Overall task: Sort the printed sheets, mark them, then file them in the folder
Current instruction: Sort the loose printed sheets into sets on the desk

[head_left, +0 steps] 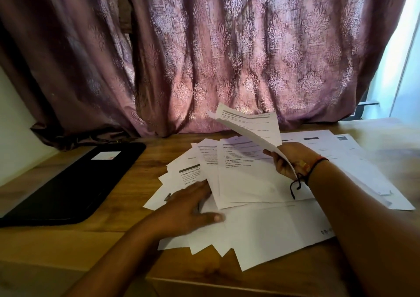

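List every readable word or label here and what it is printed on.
"TASK GOAL": heading on the fanned sheet by the left hand.
"TASK DESCRIPTION": heading on the middle sheet, faint.
Lifted sheet in the right hand, folder label, all body text: too blurred to read.

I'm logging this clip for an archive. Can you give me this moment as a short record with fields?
left hand: rests flat on the spread sheets
right hand: holds the lifted sheets raised above the pile
spread sheets: fanned loosely on the wooden table, print facing up
black folder: closed, lying to the left, apart from the sheets
stage: sorting; folder not opened
backdrop: patterned curtain
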